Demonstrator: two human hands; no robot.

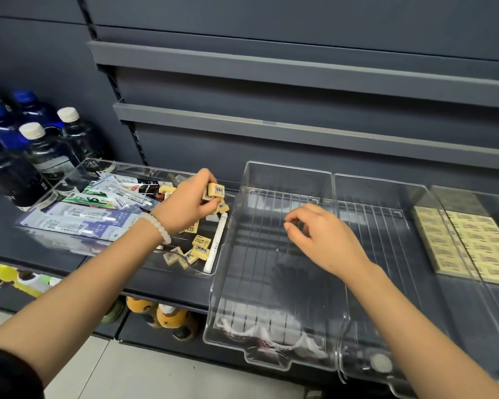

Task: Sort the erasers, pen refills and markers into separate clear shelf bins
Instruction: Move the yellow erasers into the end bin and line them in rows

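Note:
My left hand [189, 201] hovers over the mixed clear bin [205, 274] and grips several small yellow erasers [216, 191]. More loose erasers [198, 247], a white marker [216, 243] and packs of pen refills [81, 220] lie in that bin. My right hand [320, 236] hangs over the empty clear bin [271, 361] in the middle, fingers loosely curled, holding nothing. A second empty clear bin [386, 367] stands to its right. Farther right, rows of yellow erasers [458, 243] lie flat in a clear bin.
Bottles with white and blue caps [38, 145] stand at the left on the dark shelf. Grey shelf rails [300, 70] run above. Plush toys [167, 315] and other goods sit on the lower shelf near the tiled floor.

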